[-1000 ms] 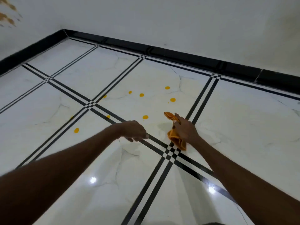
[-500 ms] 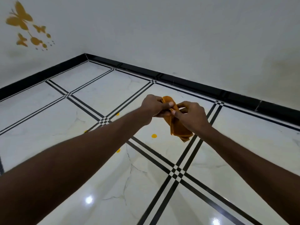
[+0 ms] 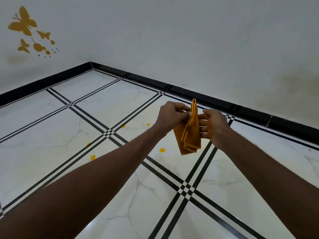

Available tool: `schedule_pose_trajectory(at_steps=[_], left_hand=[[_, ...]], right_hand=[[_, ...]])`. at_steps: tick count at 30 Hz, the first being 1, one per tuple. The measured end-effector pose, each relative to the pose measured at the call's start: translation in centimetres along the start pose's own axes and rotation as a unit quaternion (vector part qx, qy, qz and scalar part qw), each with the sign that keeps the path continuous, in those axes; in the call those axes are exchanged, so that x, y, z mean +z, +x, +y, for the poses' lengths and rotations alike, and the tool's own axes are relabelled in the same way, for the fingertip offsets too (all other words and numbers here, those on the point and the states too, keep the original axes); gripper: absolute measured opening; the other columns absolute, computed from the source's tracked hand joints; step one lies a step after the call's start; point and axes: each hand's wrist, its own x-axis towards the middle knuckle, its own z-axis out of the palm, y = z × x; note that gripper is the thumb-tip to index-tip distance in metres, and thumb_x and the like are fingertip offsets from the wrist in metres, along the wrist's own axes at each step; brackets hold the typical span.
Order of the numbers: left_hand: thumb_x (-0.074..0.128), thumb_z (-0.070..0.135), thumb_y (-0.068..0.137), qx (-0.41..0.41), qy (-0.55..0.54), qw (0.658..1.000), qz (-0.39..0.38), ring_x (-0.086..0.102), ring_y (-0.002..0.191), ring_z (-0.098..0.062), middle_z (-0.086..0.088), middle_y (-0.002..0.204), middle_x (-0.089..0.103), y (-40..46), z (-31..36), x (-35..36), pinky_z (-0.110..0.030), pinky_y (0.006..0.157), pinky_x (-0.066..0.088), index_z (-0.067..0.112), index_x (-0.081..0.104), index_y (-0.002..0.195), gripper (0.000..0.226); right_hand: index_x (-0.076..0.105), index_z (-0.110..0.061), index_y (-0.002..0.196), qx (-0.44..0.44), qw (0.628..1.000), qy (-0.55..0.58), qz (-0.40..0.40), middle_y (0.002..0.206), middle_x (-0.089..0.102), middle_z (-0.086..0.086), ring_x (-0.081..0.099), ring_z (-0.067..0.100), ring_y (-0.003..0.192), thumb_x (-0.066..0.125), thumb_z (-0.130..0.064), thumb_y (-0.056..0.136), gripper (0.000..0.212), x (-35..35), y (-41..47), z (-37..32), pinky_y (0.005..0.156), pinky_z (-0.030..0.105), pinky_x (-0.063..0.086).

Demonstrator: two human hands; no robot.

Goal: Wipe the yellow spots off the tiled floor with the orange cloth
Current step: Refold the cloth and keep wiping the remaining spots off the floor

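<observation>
Orange cloth (image 3: 189,135) hangs lengthwise vertical, pinched by left hand (image 3: 170,118) and right hand (image 3: 214,126).

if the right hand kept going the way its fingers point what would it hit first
The orange cloth: the right hand has its fingers against it, pointing across. Just beyond, it seems, is the left hand, pinching the cloth near its top.

Cloth (image 3: 190,133): we see it between the left hand (image 3: 170,116) and the right hand (image 3: 214,125), above the floor (image 3: 103,109).
Spots (image 3: 162,150): we find them on the floor, left of the cloth.
</observation>
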Motion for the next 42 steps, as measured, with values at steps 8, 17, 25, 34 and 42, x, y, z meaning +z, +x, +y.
schedule_pose_trajectory(at_steps=[8,17,25,34,42], left_hand=[[0.074,0.019,0.085,0.092,0.088,0.992,0.003,0.072,0.069,-0.011,0.002,0.077,0.076,-1.0,0.7,0.6,-0.031,0.072,0.063,0.014,0.080,0.089,0.009],[0.057,0.016,0.096,-0.232,-0.267,0.935,-0.015,0.069,0.087,-0.029,-0.016,0.099,0.068,-2.1,0.2,-3.3,-0.038,0.079,0.062,0.008,0.062,0.099,0.010],[0.082,0.032,0.080,-0.083,0.050,0.979,-0.181,0.038,0.141,-0.026,-0.006,0.159,0.033,-1.5,1.2,-4.0,-0.039,0.107,0.039,0.025,0.030,0.155,0.091],[0.064,0.021,0.095,-0.083,-0.193,0.941,-0.264,0.063,0.120,-0.028,-0.011,0.127,0.066,-2.1,4.5,-0.8,-0.040,0.104,0.051,0.006,0.061,0.127,0.036],[0.077,0.039,0.082,-0.196,-0.141,0.970,-0.033,0.065,0.103,-0.030,-0.010,0.108,0.069,-1.7,3.5,-0.7,-0.045,0.089,0.056,0.013,0.068,0.109,0.039]], right_hand=[[0.070,-0.007,0.101,-0.011,0.999,-0.040,0.034,0.105,0.074,0.018,0.073,0.035,0.088,0.060,-0.027,0.098,0.022,-0.5,-0.2,-0.6,0.079,0.047,0.060],[0.062,-0.011,0.115,-0.028,0.993,0.092,0.065,0.103,0.069,0.013,0.070,0.030,0.089,0.051,-0.016,0.102,0.018,-2.2,-0.5,-1.5,0.068,0.042,0.059],[0.063,-0.011,0.106,-0.036,0.991,0.099,-0.080,0.089,0.066,0.009,0.067,0.022,0.084,0.046,-0.021,0.103,0.020,-2.0,-1.7,-3.4,0.066,0.039,0.057],[0.062,-0.013,0.119,0.009,0.988,0.145,-0.057,0.118,0.066,0.015,0.064,0.034,0.106,0.052,-0.038,0.100,0.033,-5.6,-2.7,-4.9,0.074,0.049,0.055],[0.037,-0.002,0.143,0.178,0.953,0.239,-0.059,0.117,0.062,0.024,0.062,0.044,0.102,0.030,-0.064,0.102,0.076,-6.5,-0.4,1.5,0.080,0.058,0.053]])
